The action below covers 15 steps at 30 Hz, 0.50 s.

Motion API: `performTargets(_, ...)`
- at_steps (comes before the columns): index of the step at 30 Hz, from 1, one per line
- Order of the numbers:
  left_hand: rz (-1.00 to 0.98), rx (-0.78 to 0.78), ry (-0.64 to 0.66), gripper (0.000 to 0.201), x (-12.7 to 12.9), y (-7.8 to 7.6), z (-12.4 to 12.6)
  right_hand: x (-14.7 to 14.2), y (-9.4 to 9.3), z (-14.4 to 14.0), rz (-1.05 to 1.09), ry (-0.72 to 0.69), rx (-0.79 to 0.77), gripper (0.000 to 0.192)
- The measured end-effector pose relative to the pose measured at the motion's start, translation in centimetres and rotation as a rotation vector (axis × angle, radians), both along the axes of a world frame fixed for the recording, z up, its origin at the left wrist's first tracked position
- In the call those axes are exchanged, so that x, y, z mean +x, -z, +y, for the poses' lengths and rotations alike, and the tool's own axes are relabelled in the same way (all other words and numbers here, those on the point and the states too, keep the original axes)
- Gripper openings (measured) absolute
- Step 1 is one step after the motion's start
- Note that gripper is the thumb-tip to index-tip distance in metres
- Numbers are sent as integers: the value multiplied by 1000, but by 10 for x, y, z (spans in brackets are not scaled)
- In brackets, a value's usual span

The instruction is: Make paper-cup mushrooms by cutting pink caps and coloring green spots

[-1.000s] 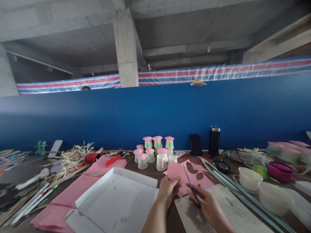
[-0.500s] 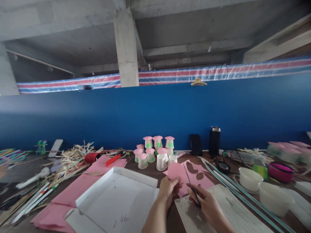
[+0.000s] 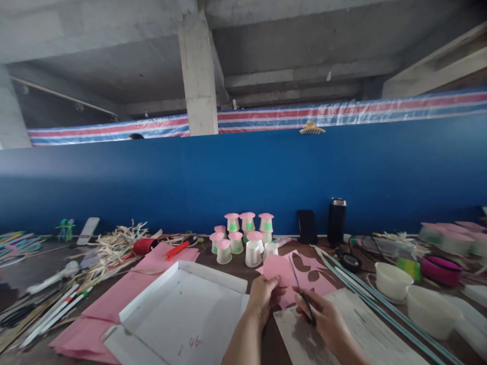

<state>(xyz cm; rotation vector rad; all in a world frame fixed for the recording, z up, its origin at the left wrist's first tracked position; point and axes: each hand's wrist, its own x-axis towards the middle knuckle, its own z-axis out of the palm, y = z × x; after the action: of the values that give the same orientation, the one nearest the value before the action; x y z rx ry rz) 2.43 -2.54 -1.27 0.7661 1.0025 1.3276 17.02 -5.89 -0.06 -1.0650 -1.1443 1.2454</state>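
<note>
Left hand (image 3: 263, 296) pinches the pink paper piece (image 3: 277, 267) up off the table so the scissors (image 3: 300, 290), gripped in the right hand (image 3: 323, 319), can bite its edge.

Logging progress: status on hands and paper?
Left hand pinching pink paper. Right hand gripping scissors, blades at paper. White cups behind, clear.

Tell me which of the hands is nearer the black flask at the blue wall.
Right. The right hand, holding scissors, sits below and slightly left of the black flask; the left hand, gripping pink paper, is farther left.
</note>
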Motion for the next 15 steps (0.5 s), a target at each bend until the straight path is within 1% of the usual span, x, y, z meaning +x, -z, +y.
performTargets(4, -6, -4, -7, 35, 0, 0, 1, 0, -3, -1, 12, -20, -27, 47)
performTargets(15, -16, -1, -2, 35, 0, 0, 0, 0, 2, 2, 15, -27, -26, 47)
